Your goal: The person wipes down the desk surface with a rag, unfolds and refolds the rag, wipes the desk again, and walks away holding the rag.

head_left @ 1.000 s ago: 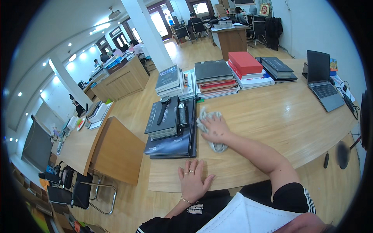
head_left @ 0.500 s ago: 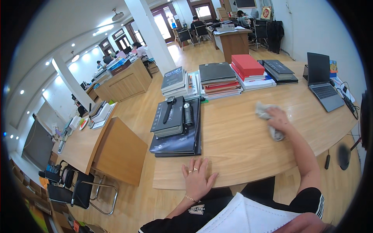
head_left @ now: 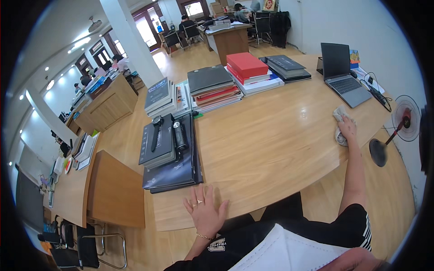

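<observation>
My right hand [head_left: 347, 128] is closed on a crumpled light grey cloth [head_left: 339, 118], pressed to the wooden desk [head_left: 266, 135] near its right end, just below the laptop [head_left: 346, 81]. Part of the cloth is hidden under the palm. At the near left edge of the desk my left hand [head_left: 208, 211] rests flat with fingers spread and nothing in it. Just beyond its fingertips lies a stack of dark folders [head_left: 174, 174], topped by a black wristwatch [head_left: 156, 134] and a black cylinder [head_left: 180, 135] that looks like a flashlight.
Along the far edge stand books [head_left: 159, 97], a stack of folders [head_left: 210, 81], red boxes [head_left: 246, 65] and dark albums [head_left: 285, 66]. A standing fan [head_left: 404, 118] is beyond the right end. Another desk [head_left: 115, 189] with a black chair [head_left: 86, 244] stands left. Several people sit farther back.
My right hand has slid the cloth rightward across the desk, closer to the laptop. The view has turned right, bringing more of the fan in. My left hand stays flat on the desk edge.
</observation>
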### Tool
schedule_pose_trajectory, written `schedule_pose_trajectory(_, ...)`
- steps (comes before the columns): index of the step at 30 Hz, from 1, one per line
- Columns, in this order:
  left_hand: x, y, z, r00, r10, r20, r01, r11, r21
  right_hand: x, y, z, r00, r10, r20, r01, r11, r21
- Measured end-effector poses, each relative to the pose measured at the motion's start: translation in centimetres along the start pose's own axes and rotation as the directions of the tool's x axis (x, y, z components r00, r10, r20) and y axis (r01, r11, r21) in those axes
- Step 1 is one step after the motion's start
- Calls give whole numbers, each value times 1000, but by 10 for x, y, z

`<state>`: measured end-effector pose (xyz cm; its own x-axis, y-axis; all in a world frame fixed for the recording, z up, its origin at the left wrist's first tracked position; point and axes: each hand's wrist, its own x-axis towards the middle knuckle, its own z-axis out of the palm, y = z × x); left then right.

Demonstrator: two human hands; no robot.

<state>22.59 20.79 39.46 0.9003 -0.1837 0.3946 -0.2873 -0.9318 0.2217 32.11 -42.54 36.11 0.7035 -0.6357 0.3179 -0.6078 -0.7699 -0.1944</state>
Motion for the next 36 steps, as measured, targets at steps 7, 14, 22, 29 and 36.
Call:
schedule_pose_trajectory(7, -1, 1, -3, 997, -35, 64, 34, 999, 19, -127, -133, -40, 841, -531, 105, 496, 833, 245)
schedule_pose_trajectory(14, -4, -5, 1, 999, -7, 39, 5, 999, 47, -261, -246, -78, 593, -795, 128, 704, 589, 397)
schedule_pose_trajectory(22, -7, -7, 2, 999, 48, -24, -50, 997, -61, -318, -279, -86, 363, -931, -34, 787, 287, 546)
schedule_pose_trajectory(29, -9, -12, -2, 998, 45, -32, -49, 989, -137, -272, -234, -81, 385, -922, 40, 770, 345, 537)
schedule_pose_trajectory(36, -4, -11, -6, 1000, 23, 0, -22, 988, -153, -197, -153, -85, 704, -691, 163, 593, 698, 402)
